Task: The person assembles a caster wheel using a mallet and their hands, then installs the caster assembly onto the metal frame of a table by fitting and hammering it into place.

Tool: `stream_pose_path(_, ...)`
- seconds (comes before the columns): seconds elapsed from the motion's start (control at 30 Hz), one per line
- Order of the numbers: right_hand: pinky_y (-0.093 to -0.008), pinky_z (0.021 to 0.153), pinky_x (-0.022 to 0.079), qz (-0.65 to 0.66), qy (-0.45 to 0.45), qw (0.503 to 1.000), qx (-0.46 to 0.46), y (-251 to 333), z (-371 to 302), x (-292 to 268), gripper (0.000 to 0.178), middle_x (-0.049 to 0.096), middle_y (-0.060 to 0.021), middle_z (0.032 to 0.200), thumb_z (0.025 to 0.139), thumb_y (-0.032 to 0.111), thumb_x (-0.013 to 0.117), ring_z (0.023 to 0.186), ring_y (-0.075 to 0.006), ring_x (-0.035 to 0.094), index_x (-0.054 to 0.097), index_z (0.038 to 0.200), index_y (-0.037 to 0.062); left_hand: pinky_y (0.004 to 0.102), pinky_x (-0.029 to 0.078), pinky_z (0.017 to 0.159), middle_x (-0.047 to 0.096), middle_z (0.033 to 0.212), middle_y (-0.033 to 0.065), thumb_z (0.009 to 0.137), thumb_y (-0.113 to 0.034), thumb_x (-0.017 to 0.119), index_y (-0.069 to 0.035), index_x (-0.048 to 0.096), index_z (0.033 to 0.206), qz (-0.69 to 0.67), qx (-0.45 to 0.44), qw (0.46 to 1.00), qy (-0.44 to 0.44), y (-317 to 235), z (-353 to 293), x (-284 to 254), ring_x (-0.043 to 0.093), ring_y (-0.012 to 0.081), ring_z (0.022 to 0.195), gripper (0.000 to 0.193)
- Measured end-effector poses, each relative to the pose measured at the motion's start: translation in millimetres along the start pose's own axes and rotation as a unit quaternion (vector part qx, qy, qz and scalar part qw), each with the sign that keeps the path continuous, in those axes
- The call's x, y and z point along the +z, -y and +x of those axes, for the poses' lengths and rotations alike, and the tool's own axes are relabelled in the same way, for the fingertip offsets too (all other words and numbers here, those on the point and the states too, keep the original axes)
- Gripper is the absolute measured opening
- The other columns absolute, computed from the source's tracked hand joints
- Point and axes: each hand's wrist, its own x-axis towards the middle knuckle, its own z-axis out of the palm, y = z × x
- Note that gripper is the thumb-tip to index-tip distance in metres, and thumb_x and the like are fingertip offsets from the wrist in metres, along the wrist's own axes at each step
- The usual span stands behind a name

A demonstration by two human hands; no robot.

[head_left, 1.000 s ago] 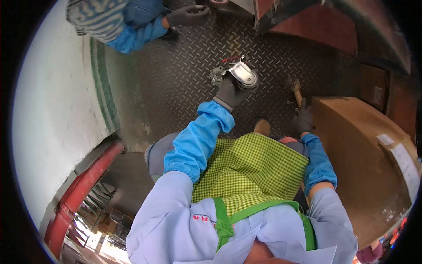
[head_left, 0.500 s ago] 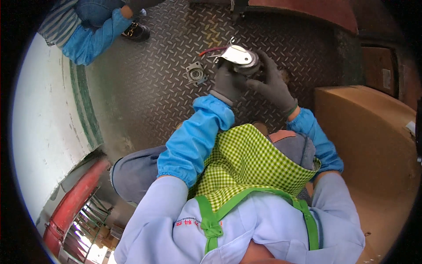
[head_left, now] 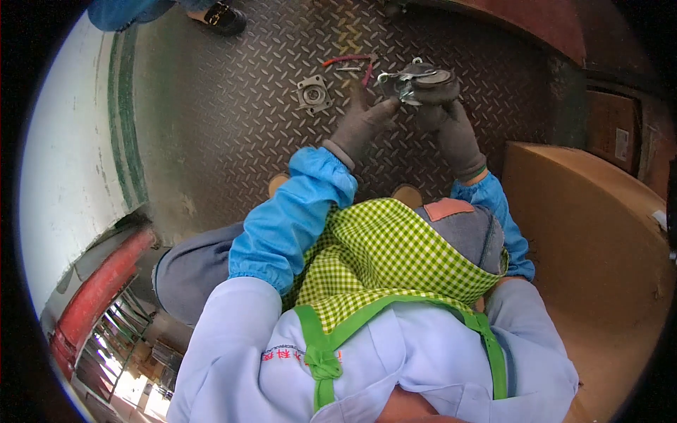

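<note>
My right hand, in a dark grey glove, is closed round the underside of a caster wheel with shiny metal brackets. The caster hangs above the floor, its wheel tilted toward me. My left hand, gloved alike, has its fingers apart; one fingertip lies close to the bracket's lower left edge, and I cannot tell whether it touches. On the floor, left of my left hand, lies a square metal mounting plate with a round centre. Beyond that hand lie red-handled pliers and a small metal pin.
A large brown cardboard box stands at my right. Another person's shoe is on the tread-plate floor at the far left. A white panel and a red pipe line the left side.
The caster has turned and moved right in my right hand. My left hand has come away from it to the left, fingers spreading. The pliers now show fully. The other person has shifted mostly out of view.
</note>
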Motion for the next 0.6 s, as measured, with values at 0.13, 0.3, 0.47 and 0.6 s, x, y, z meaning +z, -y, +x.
stream_pose_path(0.13,-0.0310,0.091,0.043,0.077,0.077,0.991,0.075,12.4,-4.2,-13.2,0.042,0.051,-0.0079,0.118,0.088,0.015,0.054,0.107,-0.0177,0.050,0.041,0.127,0.0046,0.0379,0.040,0.096,0.020,0.141,0.0231,0.069,-0.024,0.071,-0.004,0.004,0.140,0.483,0.353,0.799,0.053,-51.9,5.5,-13.4,0.033,0.0347,0.127,0.100)
stream_pose_path(0.3,-0.0301,0.092,0.041,0.001,0.146,0.985,0.095,20.1,-8.0,-4.1,0.048,0.049,-0.0079,0.121,0.089,0.021,0.053,0.106,-0.0171,0.049,0.038,0.130,0.0030,0.0365,0.043,0.091,0.050,0.119,0.0202,0.065,-0.018,0.070,-0.002,0.039,0.127,0.458,0.187,0.849,0.184,-70.0,12.8,1.1,0.051,0.0313,0.110,0.070)
stream_pose_path(0.47,-0.0287,0.083,0.044,0.082,0.053,0.992,0.075,19.3,-9.2,3.4,0.040,0.053,-0.0053,0.106,0.089,0.024,0.053,0.094,-0.0134,0.051,0.045,0.122,0.0023,0.0360,0.048,0.082,0.058,0.100,0.0166,0.067,-0.013,0.070,-0.001,0.044,0.112,0.477,0.194,0.857,0.031,-68.3,1.0,6.0,0.058,0.0264,0.095,0.054)
stream_pose_path(0.6,-0.0257,0.074,0.044,-0.026,0.003,1.000,-0.011,14.6,-10.4,8.9,0.028,0.054,-0.0039,0.093,0.090,0.024,0.050,0.085,-0.0105,0.050,0.049,0.110,0.0038,0.0361,0.047,0.085,0.056,0.104,0.0175,0.066,-0.014,0.069,-0.002,0.043,0.115,0.400,0.184,0.898,0.021,-68.4,-7.2,10.4,0.058,0.0265,0.098,0.057)
